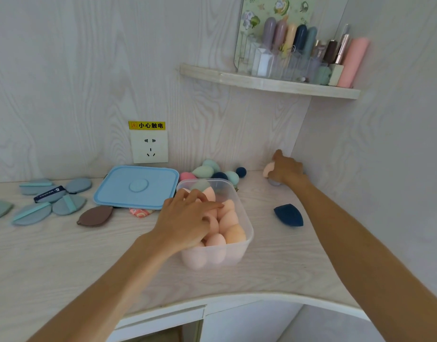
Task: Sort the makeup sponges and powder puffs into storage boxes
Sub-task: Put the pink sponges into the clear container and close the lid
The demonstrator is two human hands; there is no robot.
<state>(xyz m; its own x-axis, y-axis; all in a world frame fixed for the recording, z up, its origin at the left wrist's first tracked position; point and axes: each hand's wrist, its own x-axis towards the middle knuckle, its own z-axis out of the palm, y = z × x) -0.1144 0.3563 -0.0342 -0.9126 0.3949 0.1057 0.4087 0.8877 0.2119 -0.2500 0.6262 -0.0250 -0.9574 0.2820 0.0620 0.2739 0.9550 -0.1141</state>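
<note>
Left hand (187, 218) resting inside clear storage box (247, 233), fingers loosely spread over peach sponges (231, 228). Right hand (287, 170) far back by the wall corner, gripping a pink sponge (268, 169). Between them on desk (64, 255): navy sponge (289, 215). Behind box: green and navy sponges (213, 170). Left: blue lid (137, 186), grey-blue powder puffs (49, 202).

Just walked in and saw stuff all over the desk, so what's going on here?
A person is sorting makeup sponges into a clear box. The left hand rests on the peach sponges inside it, while the right hand grips a pink sponge near the back corner. More sponges lie behind the box, a navy sponge lies to its right, and the blue lid and several puffs lie to the left.
</note>
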